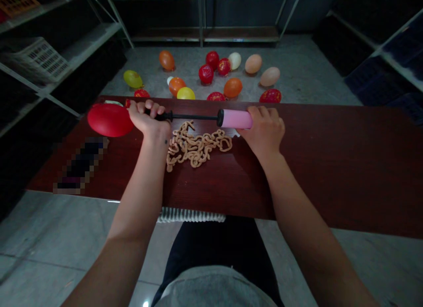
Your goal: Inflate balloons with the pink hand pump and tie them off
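Note:
A hand balloon pump with a pink barrel (234, 119) and a thin black rod (194, 117) stretches between my hands above the table. My left hand (150, 117) is closed around the pump's black end. At that hand's thumb side sits the neck of an inflated red balloon (110, 120); whether the fingers pinch it is hard to see. My right hand (264, 128) is wrapped round the pink barrel's right end. Below the rod lies a heap of tan, curly, rope-like pieces (196, 146) on the dark red-brown table (330, 166).
A pixelated dark flat object (82, 166) lies on the table's left side. Several red, orange, yellow and pale balloons (206, 74) rest on the floor beyond. Metal shelves (238, 34) stand at the back and both sides; a white basket (42, 58) sits on the left one.

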A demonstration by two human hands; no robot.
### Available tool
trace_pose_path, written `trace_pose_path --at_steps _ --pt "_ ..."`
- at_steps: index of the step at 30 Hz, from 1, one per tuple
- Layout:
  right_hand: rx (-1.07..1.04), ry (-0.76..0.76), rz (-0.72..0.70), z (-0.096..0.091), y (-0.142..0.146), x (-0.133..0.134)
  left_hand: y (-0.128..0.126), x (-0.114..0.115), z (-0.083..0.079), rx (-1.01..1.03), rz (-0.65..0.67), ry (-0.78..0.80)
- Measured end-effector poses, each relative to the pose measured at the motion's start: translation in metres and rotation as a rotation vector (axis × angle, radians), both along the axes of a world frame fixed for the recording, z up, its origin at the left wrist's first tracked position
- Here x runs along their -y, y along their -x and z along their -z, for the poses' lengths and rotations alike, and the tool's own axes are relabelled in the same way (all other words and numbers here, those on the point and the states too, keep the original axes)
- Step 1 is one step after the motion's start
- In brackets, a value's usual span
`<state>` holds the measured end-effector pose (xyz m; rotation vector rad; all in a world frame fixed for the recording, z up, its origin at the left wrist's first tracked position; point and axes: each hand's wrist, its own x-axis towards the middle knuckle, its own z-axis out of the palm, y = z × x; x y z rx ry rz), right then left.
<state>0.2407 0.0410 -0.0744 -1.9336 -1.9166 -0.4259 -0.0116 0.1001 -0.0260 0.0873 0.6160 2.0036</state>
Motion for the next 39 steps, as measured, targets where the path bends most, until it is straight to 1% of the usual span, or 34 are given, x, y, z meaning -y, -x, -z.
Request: trace_pose_path --at_steps 2,4,10,14,17,20,24,29,34,39 --pt "-0.005 0.015 0.006 -0.001 0.003 0.001 -0.002 0.001 0.0 0.006 -0.021 -0.019" --pt "-0.013 0.02 -0.003 -0.002 0.006 0.004 -0.006 0.002 0.0 0.002 -0.015 -0.031" --pt "-0.02 0.054 -0.066 -0.007 0.028 0.016 -0.027 0.01 0.005 -0.097 0.056 0.016" --pt "-0.016 0.103 -0.115 -0.006 0.043 0.023 -0.045 0.017 0.01 -0.142 0.119 -0.009" --pt "-0.01 0.117 -0.13 -0.004 0.046 0.024 -0.05 0.017 0.014 -0.174 0.141 0.02" --pt "0.003 0.113 -0.138 -0.002 0.044 0.02 -0.046 0.011 0.017 -0.178 0.155 0.033" --pt "0.035 0.098 -0.148 -0.002 0.043 0.013 -0.039 0.003 0.021 -0.141 0.148 0.008" --pt "0.08 0.056 -0.137 -0.001 0.04 0.007 -0.032 0.0 0.02 -0.072 0.153 -0.012" --pt "0.137 0.01 -0.114 0.002 0.024 0.002 -0.019 -0.006 0.018 0.008 0.113 -0.006" --pt "0.195 0.036 -0.068 0.007 0.006 -0.001 -0.004 -0.013 0.022 0.063 0.058 0.009"
